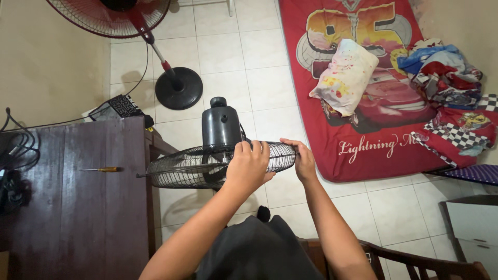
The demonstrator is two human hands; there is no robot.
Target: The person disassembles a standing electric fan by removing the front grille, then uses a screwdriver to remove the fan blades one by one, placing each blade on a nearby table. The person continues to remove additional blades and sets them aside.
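The person holds a small grey fan out in front of them, over the white tile floor and just beside the edge of the dark wooden surface. The fan is tipped so its round wire cage lies almost flat, which lets both hands get at the rim. The left hand has its grip closed over the top of the cage, fingers curled around the wires, likely to keep the fan from turning. The right hand has a narrow grip on the right rim, pinching it with the fingertips. A screwdriver with a yellow handle lies on the surface, apart from the hands but near enough to reach. A bigger red fan on a stand is by the wall, and its top is cut off. A red mattress lies on the floor with a pillow and a bunched blanket. The fan blades are hard to see through the cage. The left hand hides the part of the rim it covers. Black cords at the left edge run out of view.
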